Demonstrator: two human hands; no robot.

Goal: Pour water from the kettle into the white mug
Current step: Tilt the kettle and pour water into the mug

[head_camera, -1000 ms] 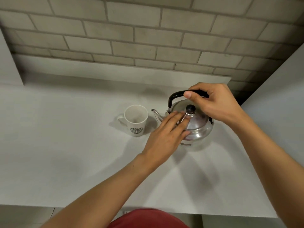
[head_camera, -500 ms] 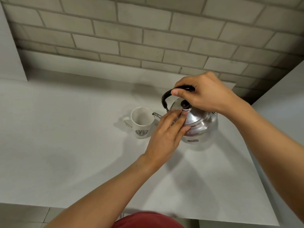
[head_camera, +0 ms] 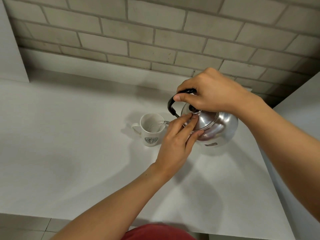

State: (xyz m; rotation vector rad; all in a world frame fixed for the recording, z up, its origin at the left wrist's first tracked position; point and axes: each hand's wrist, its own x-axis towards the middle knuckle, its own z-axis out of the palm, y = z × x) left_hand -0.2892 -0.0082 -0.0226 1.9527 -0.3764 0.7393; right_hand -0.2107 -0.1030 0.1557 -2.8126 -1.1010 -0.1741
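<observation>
Head view: polished steel kettle [head_camera: 218, 126] tilted by right hand [head_camera: 210, 93] clamped on its handle; lid pinned by left hand's [head_camera: 174, 142] flat fingers; spout best kept over white ceramic mug [head_camera: 151, 131].

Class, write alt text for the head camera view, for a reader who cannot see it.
The right hand tilts a steel kettle by its black handle, the spout over a white mug on a white counter. The left hand presses its fingers on the lid. A brick wall stands behind.
</observation>
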